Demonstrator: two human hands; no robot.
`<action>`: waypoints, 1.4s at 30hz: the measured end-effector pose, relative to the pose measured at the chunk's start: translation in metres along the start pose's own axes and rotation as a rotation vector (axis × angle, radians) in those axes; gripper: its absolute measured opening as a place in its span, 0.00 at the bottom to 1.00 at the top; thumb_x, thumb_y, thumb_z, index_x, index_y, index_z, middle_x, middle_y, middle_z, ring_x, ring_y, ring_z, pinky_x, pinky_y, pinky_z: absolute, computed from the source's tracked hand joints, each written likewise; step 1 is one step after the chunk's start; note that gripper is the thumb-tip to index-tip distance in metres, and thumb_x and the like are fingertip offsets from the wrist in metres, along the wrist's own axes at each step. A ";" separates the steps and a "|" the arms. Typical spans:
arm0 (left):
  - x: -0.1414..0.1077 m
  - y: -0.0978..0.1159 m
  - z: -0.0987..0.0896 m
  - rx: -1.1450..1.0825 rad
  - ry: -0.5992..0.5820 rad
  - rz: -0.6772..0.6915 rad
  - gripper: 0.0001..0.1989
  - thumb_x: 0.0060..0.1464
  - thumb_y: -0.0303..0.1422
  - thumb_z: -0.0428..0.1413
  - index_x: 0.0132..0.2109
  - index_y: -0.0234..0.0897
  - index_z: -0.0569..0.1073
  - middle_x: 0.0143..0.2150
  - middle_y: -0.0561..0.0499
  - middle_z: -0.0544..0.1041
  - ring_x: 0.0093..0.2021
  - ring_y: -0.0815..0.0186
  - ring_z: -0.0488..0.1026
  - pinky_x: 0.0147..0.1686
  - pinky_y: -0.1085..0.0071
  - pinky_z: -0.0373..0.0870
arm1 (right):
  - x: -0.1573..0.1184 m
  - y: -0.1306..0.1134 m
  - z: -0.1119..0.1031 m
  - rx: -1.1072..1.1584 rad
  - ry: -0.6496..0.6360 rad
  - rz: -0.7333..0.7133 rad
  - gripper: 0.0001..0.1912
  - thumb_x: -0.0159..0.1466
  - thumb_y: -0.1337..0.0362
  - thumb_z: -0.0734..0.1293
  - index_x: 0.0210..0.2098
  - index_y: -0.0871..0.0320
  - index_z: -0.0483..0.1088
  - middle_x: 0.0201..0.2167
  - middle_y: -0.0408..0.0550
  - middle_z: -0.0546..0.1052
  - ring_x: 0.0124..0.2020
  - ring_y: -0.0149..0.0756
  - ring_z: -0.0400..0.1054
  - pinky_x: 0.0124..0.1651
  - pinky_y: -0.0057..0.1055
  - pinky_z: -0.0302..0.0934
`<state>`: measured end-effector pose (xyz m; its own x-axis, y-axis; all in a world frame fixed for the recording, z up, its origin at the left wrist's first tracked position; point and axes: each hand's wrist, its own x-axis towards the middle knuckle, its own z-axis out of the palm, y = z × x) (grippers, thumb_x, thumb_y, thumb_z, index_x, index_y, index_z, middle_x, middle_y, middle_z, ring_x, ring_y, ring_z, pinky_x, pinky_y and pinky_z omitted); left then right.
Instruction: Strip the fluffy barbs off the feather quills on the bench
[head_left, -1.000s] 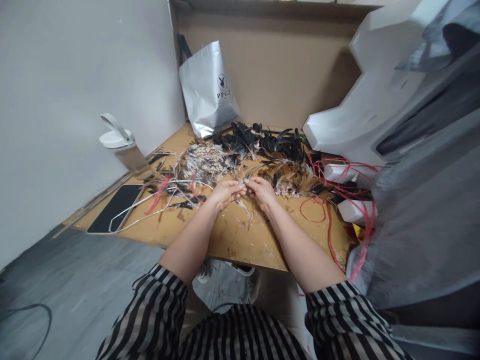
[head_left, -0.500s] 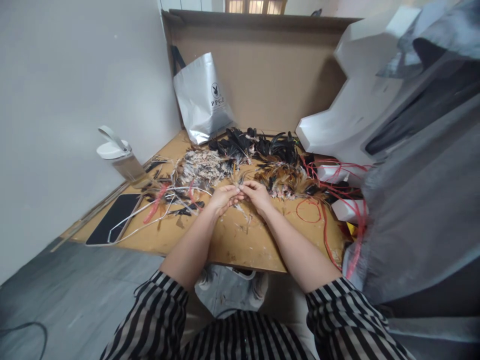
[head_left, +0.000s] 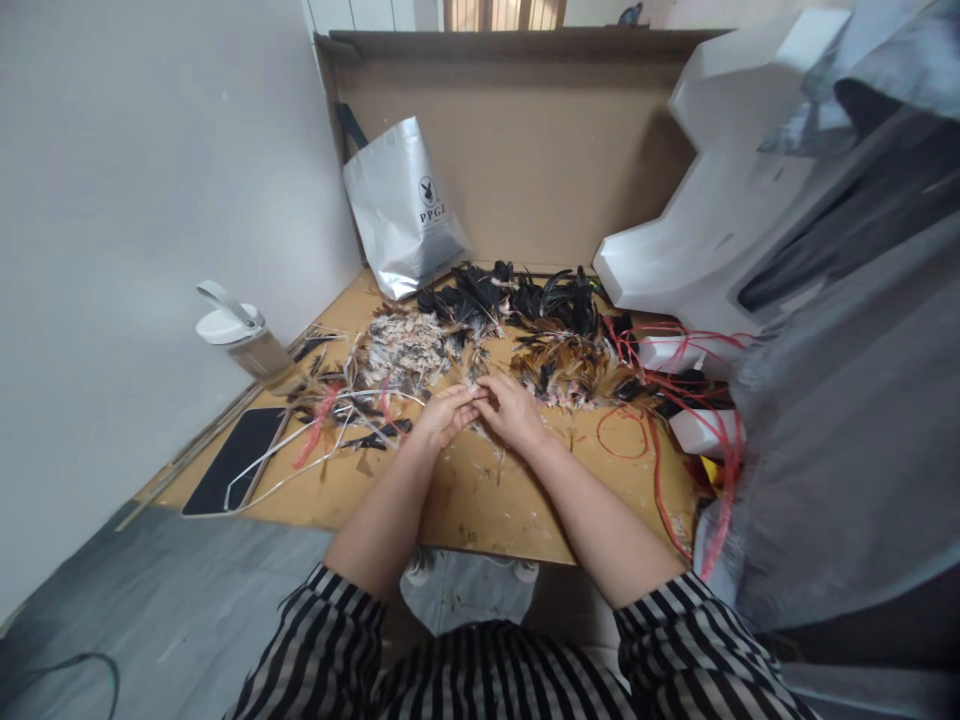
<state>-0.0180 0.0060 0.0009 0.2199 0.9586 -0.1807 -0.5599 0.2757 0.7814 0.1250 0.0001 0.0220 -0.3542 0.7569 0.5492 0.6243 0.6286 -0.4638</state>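
Observation:
My left hand [head_left: 448, 413] and my right hand [head_left: 512, 412] meet over the middle of the table, fingertips pinched together. Between them is a small feather bunch [head_left: 473, 364], its brownish tips pointing away from me. Its base is hidden by my fingers. Just beyond to the left lies a pile of pale, fluffy feathers [head_left: 405, 345]. Brown feathers [head_left: 574, 365] are heaped to the right of my hands, and long black feathers [head_left: 480, 292] lie behind. Scraps of feather are scattered on the wooden table [head_left: 480, 510] under my wrists.
At left are a phone [head_left: 234, 460], white ties [head_left: 300, 435], a lidded bottle [head_left: 244, 335] and pink string [head_left: 316, 428]. A silver bag [head_left: 401, 215] leans against the cardboard back panel [head_left: 555, 150]. Red cord [head_left: 656, 490] trails at right, near grey cloth [head_left: 847, 420].
The view has shifted slightly, so the table sits a little lower. My right hand's fingers have turned more over the left fingertips; the feather bunch stays between both hands.

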 end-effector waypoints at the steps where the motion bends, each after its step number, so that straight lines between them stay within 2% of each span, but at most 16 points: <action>1: 0.000 0.000 0.000 0.000 -0.007 -0.003 0.06 0.44 0.25 0.58 0.33 0.29 0.71 0.33 0.44 0.76 0.33 0.69 0.74 0.36 0.74 0.69 | 0.000 -0.001 0.000 -0.029 -0.007 0.007 0.13 0.59 0.63 0.59 0.43 0.56 0.65 0.37 0.50 0.71 0.40 0.37 0.63 0.42 0.31 0.56; 6: -0.002 0.000 0.003 0.051 -0.014 -0.006 0.07 0.43 0.27 0.59 0.32 0.28 0.72 0.32 0.44 0.76 0.32 0.69 0.73 0.37 0.74 0.68 | 0.000 -0.002 0.000 -0.060 -0.024 0.032 0.11 0.59 0.62 0.59 0.41 0.56 0.67 0.34 0.49 0.71 0.38 0.36 0.64 0.40 0.30 0.55; 10: -0.003 0.004 0.004 0.056 0.080 0.051 0.06 0.42 0.26 0.59 0.31 0.28 0.71 0.32 0.44 0.77 0.31 0.71 0.73 0.33 0.77 0.68 | 0.003 0.005 -0.005 0.029 0.002 0.074 0.13 0.57 0.60 0.61 0.41 0.56 0.67 0.35 0.48 0.72 0.35 0.35 0.65 0.38 0.29 0.56; 12: -0.002 0.008 0.003 0.033 0.148 0.084 0.05 0.43 0.26 0.59 0.30 0.29 0.70 0.32 0.45 0.77 0.31 0.70 0.74 0.30 0.79 0.67 | 0.005 0.014 -0.007 0.078 0.047 0.135 0.13 0.56 0.59 0.62 0.39 0.57 0.68 0.34 0.48 0.73 0.32 0.33 0.65 0.37 0.28 0.56; 15: -0.001 0.011 0.002 0.002 0.209 0.097 0.05 0.43 0.25 0.58 0.29 0.30 0.68 0.31 0.46 0.77 0.31 0.70 0.74 0.27 0.80 0.67 | 0.007 0.029 -0.009 0.069 0.084 0.277 0.10 0.57 0.60 0.59 0.31 0.58 0.70 0.29 0.47 0.74 0.30 0.33 0.65 0.35 0.28 0.56; 18: -0.001 0.013 0.002 -0.011 0.217 0.096 0.04 0.44 0.25 0.57 0.29 0.31 0.68 0.29 0.47 0.76 0.30 0.70 0.74 0.26 0.80 0.66 | 0.007 0.036 -0.009 -0.017 -0.021 0.383 0.10 0.55 0.61 0.60 0.26 0.57 0.71 0.25 0.46 0.74 0.28 0.34 0.66 0.33 0.27 0.55; 23: -0.001 0.012 0.003 0.009 0.204 0.089 0.04 0.45 0.25 0.57 0.29 0.30 0.68 0.28 0.48 0.76 0.28 0.71 0.73 0.24 0.81 0.66 | 0.006 0.026 -0.007 -0.189 -0.184 0.484 0.11 0.53 0.57 0.62 0.23 0.56 0.72 0.23 0.49 0.74 0.27 0.36 0.67 0.29 0.28 0.53; 26: -0.001 0.011 0.005 0.035 0.183 0.080 0.04 0.45 0.26 0.57 0.29 0.29 0.69 0.28 0.48 0.76 0.27 0.72 0.73 0.24 0.81 0.65 | 0.006 0.020 -0.001 -0.243 -0.219 0.488 0.11 0.51 0.55 0.64 0.24 0.56 0.72 0.23 0.51 0.74 0.28 0.40 0.67 0.30 0.30 0.54; 29: -0.001 0.010 0.006 0.052 0.172 0.068 0.05 0.44 0.26 0.58 0.29 0.29 0.69 0.28 0.48 0.75 0.27 0.72 0.73 0.24 0.80 0.65 | 0.006 0.017 0.006 -0.232 -0.196 0.482 0.08 0.52 0.61 0.63 0.24 0.56 0.72 0.24 0.53 0.74 0.29 0.41 0.67 0.32 0.32 0.55; 33: -0.002 0.010 0.006 0.040 0.173 0.074 0.06 0.43 0.26 0.59 0.29 0.30 0.69 0.28 0.48 0.75 0.27 0.73 0.73 0.24 0.80 0.65 | 0.007 0.024 0.008 -0.062 -0.096 0.490 0.08 0.51 0.64 0.61 0.21 0.57 0.70 0.21 0.49 0.73 0.25 0.35 0.66 0.30 0.28 0.55; 36: -0.003 0.011 0.005 0.025 0.178 0.076 0.06 0.43 0.26 0.59 0.29 0.30 0.68 0.28 0.48 0.76 0.27 0.72 0.73 0.24 0.81 0.65 | 0.007 0.032 0.007 0.204 -0.039 0.519 0.07 0.49 0.64 0.61 0.21 0.59 0.69 0.20 0.44 0.72 0.22 0.30 0.64 0.27 0.25 0.55; 42: -0.003 0.013 0.005 0.031 0.178 0.068 0.05 0.43 0.25 0.58 0.28 0.30 0.68 0.29 0.47 0.76 0.28 0.72 0.73 0.25 0.81 0.66 | 0.010 0.031 0.004 0.724 0.014 0.709 0.06 0.46 0.63 0.63 0.23 0.59 0.65 0.12 0.38 0.66 0.12 0.25 0.56 0.18 0.22 0.49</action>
<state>-0.0216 0.0065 0.0142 0.0364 0.9732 -0.2272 -0.5430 0.2102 0.8130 0.1382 0.0279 0.0099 -0.0549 0.9984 -0.0104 0.1135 -0.0041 -0.9935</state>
